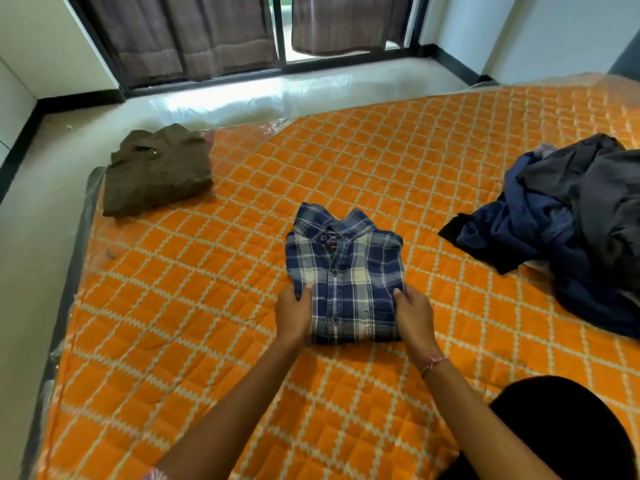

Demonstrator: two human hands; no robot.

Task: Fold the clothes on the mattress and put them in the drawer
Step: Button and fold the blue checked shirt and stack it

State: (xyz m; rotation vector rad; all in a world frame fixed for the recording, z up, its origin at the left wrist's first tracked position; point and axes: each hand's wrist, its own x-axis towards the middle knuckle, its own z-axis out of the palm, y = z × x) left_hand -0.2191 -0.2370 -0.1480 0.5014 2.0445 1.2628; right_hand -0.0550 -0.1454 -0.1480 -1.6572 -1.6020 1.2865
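Note:
A folded blue plaid shirt (pixel 346 271) lies collar-up in the middle of the orange quilted mattress (pixel 242 341). My left hand (pixel 293 315) grips its lower left edge, thumb on top. Gripping the lower right edge in the same way is my right hand (pixel 414 318). A folded brown shirt (pixel 157 169) rests at the mattress's far left corner. An unfolded heap of dark blue and grey clothes (pixel 571 220) sits at the right. No drawer is in view.
The mattress is wrapped in clear plastic and lies on a pale floor (pixel 41 220). Dark curtains (pixel 194 32) hang over a sliding window at the back. My dark-clad knee (pixel 561 431) is at the lower right.

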